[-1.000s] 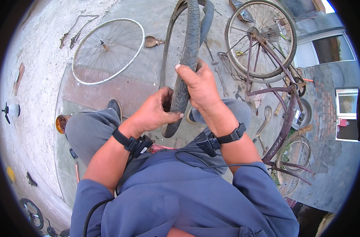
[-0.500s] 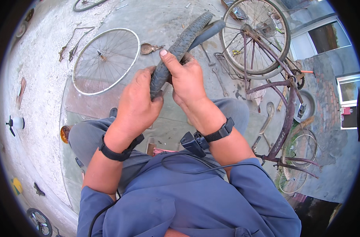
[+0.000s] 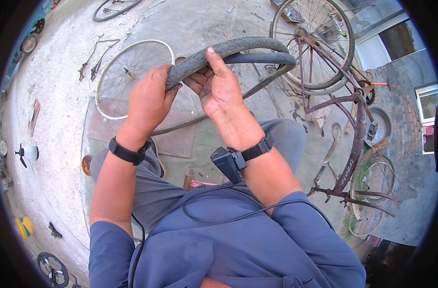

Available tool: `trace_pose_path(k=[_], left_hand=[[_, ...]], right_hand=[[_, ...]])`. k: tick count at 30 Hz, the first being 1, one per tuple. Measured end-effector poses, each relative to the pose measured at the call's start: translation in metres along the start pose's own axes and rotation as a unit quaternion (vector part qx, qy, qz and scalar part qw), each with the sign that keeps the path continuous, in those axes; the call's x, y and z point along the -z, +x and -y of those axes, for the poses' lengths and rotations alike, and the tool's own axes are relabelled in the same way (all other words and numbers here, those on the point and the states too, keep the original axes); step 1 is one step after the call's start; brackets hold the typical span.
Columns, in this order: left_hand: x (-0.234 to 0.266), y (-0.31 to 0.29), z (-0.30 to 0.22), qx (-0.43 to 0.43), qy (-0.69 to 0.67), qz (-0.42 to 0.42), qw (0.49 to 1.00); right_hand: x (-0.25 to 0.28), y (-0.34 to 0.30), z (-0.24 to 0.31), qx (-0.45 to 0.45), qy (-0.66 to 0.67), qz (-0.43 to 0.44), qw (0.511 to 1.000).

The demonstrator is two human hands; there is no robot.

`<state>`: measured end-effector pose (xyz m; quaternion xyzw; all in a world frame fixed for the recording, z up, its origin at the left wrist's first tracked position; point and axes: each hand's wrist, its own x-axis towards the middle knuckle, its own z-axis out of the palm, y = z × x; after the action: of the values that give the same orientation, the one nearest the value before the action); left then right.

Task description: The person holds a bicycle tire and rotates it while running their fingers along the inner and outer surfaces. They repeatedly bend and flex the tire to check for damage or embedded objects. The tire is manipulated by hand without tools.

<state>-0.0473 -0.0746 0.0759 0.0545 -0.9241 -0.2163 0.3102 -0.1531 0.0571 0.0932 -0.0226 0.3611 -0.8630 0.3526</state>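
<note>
A worn bicycle tyre (image 3: 228,46) is held up in front of me, its tread facing up and its loop stretching away to the right. A smooth grey-black inner tube (image 3: 264,58) shows beside it, outside the tyre along this stretch. My left hand (image 3: 149,103) is closed around the tyre's near end, thumb on one side. My right hand (image 3: 219,89) lays its thumb on the tread while its fingers curl beneath the tyre's edge; the fingertips are partly hidden. A thin dark length (image 3: 185,124) of the loop runs low behind my wrists.
A bare spoked wheel rim (image 3: 100,86) lies on the ground at left. To the right rests a purple bicycle frame (image 3: 357,139) with its rear wheel (image 3: 347,53) attached. Spanners, a grey basin (image 3: 385,126) and a small orange lamp (image 3: 86,165) lie around my legs.
The tyre has swung from steeply upright to nearly level, and more of its loop and the tube shows. Both hands have shifted left, with the right hand's fingers opened out more.
</note>
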Motion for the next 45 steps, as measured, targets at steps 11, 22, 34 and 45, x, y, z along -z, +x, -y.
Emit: trace_pose_path(k=[11, 22, 34, 45], left_hand=[[-0.014, -0.046, -0.041, 0.091, -0.031, -0.057, 0.994], [-0.044, -0.014, -0.022, 0.379, -0.682, 0.120, 0.614], [-0.099, 0.009, -0.028, 0.330, -0.803, 0.087, 0.488], [-0.091, 0.009, -0.028, 0.360, -0.797, -0.006, 0.485]], right_hand=[[-0.003, -0.013, -0.012, 0.070, -0.087, 0.013, 0.994], [0.066, -0.067, -0.012, 0.097, -0.365, -0.040, 0.925], [0.070, -0.082, -0.014, 0.079, -0.366, -0.007, 0.927], [0.069, -0.079, -0.004, 0.117, -0.452, -0.034, 0.884]])
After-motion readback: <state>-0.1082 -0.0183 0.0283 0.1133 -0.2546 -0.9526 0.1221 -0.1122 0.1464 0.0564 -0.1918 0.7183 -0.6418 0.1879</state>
